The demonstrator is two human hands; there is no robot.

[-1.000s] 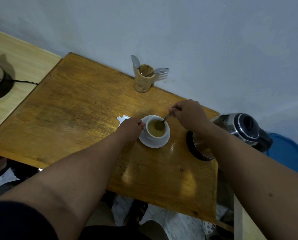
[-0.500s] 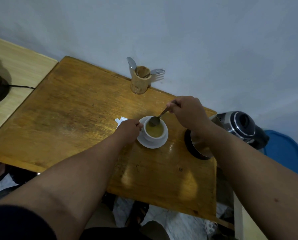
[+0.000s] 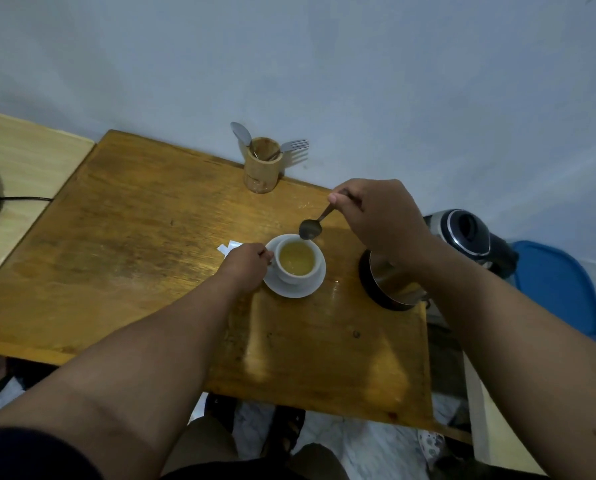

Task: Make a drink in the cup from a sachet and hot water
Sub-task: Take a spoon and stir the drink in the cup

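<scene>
A white cup (image 3: 298, 271) full of yellow-brown drink stands on a white saucer (image 3: 310, 289) in the middle of the wooden table (image 3: 133, 237). My left hand (image 3: 246, 268) grips the cup's handle on its left side. My right hand (image 3: 376, 216) pinches the handle of a metal spoon (image 3: 312, 227), whose bowl hangs just above the cup's far rim, out of the liquid. A torn white sachet (image 3: 228, 247) lies on the table behind my left hand, partly hidden by it.
A steel electric kettle (image 3: 462, 244) sits on its black base at the table's right edge, partly behind my right forearm. A bamboo holder (image 3: 261, 168) with a spoon and fork stands by the wall. A blue plastic seat (image 3: 559, 289) is right of the table.
My right hand has lifted the spoon out of the drink and raised it up and back past the cup's far rim. My left hand has stayed on the cup.
</scene>
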